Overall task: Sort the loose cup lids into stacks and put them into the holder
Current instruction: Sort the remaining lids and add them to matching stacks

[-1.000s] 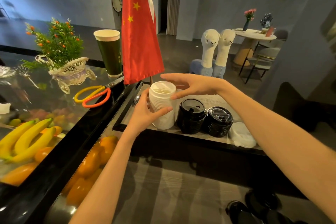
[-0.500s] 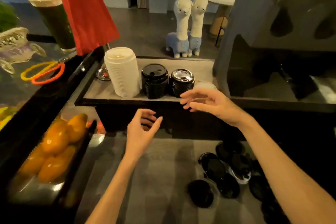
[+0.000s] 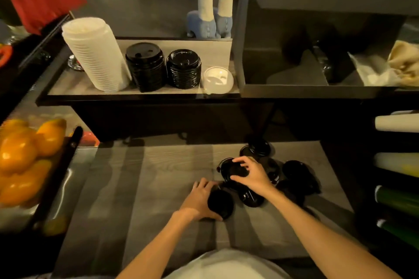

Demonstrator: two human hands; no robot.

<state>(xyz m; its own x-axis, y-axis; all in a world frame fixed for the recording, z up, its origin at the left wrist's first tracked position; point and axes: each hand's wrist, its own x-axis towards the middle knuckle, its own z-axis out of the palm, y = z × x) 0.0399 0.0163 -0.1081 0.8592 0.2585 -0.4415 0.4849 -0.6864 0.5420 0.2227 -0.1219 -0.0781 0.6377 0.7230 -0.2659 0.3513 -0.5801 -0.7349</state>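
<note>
- Since the earlier frames both hands have dropped from the holder (image 3: 140, 94), upper centre, to the loose black lids (image 3: 297, 174) at lower centre right.
- Left hand (image 3: 201, 200): fingers curled round one black lid (image 3: 221, 204).
- Right hand (image 3: 251, 175): fingertips pinching another lid (image 3: 229, 168).
- Done: white stack (image 3: 95, 54), two black stacks (image 3: 145, 65), clear lid (image 3: 217, 79) stand in the holder.
- Left: several black lids lie unsorted on the counter (image 3: 158, 176).
</note>
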